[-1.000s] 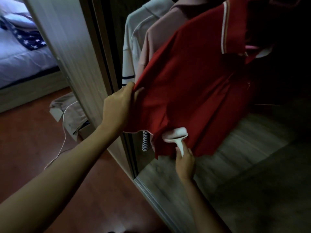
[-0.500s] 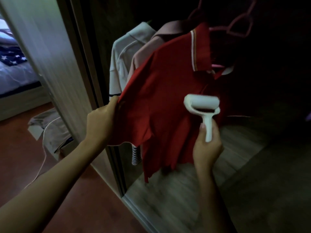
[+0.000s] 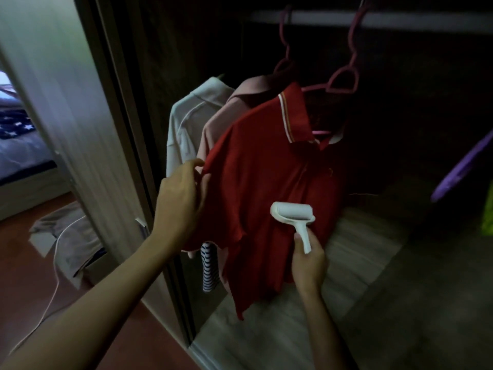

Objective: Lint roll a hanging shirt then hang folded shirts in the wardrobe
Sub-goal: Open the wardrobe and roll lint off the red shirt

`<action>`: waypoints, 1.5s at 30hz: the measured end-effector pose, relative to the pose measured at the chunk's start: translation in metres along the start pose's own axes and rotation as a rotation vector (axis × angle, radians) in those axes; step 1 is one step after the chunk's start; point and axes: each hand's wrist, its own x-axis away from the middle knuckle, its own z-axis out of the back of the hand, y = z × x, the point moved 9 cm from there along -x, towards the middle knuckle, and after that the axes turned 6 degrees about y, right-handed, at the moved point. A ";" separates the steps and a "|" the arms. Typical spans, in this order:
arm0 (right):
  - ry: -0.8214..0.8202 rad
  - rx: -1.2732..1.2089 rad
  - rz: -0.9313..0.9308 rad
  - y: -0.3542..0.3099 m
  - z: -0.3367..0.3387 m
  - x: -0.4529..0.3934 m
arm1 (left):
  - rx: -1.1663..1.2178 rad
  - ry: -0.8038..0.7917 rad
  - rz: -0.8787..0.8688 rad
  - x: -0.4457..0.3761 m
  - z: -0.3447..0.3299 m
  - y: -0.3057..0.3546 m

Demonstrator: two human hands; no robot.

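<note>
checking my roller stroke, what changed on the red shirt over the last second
The lint roller went from the red shirt's hem up to its chest, then slightly lower. The left hand loosened its bunched grip to a fingertip pinch on the sleeve. The right hand kept the handle; the shirt stayed hanging.

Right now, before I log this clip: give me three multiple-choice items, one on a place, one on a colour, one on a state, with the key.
1. Where is the lint roller?
A. on the floor
B. against the red shirt front
C. on the bed

2. What colour is the shirt just behind the red one?
A. pink
B. black
C. green

3. What is the left hand doing?
A. hanging idle
B. gripping the roller
C. holding the red shirt's sleeve

Key: 1 B, the roller head lies against the red cloth, its handle in the right hand. 2 A, a pink shirt shows at the red one's shoulder, a white shirt beyond. 3 C, its fingers pinch the sleeve edge.
</note>
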 end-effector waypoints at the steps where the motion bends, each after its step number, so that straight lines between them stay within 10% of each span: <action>1: 0.035 -0.024 0.020 -0.011 0.005 -0.006 | 0.015 0.011 -0.020 -0.004 0.000 0.007; 8: 0.160 -0.107 0.185 -0.064 0.027 -0.037 | -0.001 0.009 -0.095 -0.029 -0.019 0.041; 15: -0.108 0.208 -0.103 0.041 0.001 -0.007 | -0.130 -0.029 -0.092 -0.032 -0.022 0.042; 24: 0.335 -0.099 0.063 -0.056 0.063 -0.084 | -0.028 -0.037 -0.061 -0.036 -0.013 0.046; 33: 0.062 0.102 -0.125 0.016 0.025 -0.089 | -0.014 0.043 -0.133 -0.042 -0.029 0.056; 45: 0.274 -0.170 0.026 -0.054 0.054 -0.151 | -0.282 0.086 -0.398 -0.039 -0.042 0.076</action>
